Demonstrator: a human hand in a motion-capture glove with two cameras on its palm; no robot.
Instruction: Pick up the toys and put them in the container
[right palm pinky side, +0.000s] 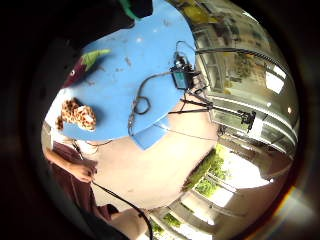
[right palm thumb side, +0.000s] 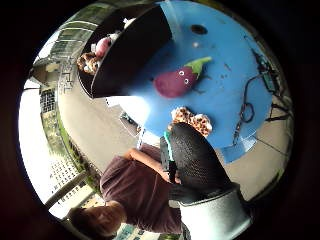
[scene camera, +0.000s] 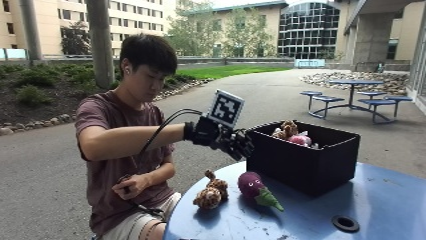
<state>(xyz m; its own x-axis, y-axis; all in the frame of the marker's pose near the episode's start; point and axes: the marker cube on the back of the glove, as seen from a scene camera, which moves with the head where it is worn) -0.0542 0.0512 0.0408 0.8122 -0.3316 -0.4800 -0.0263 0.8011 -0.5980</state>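
Note:
A purple eggplant plush (scene camera: 255, 187) with a green stem and a spotted brown plush (scene camera: 211, 192) lie on the blue round table (scene camera: 313, 220), near its edge by the person. Behind them stands a black container (scene camera: 299, 162) with a spotted toy (scene camera: 288, 130) and a pink toy (scene camera: 300, 140) inside. My gloved right hand (scene camera: 226, 141) hovers in the air beside the container, above the two plushes, its fingers relaxed and holding nothing. The thumb side palm view shows the eggplant (right palm thumb side: 175, 82), the spotted plush (right palm thumb side: 192, 120) and the container (right palm thumb side: 130, 50) below the palm. Both plushes (right palm pinky side: 82, 67) (right palm pinky side: 77, 115) also appear in the little finger side view.
A cable (right palm pinky side: 140, 105) and a small device (right palm pinky side: 182, 75) lie on the table's far part. The tabletop has a round hole (scene camera: 346, 223). The person's bare left hand (scene camera: 133, 186) holds a cable by their lap.

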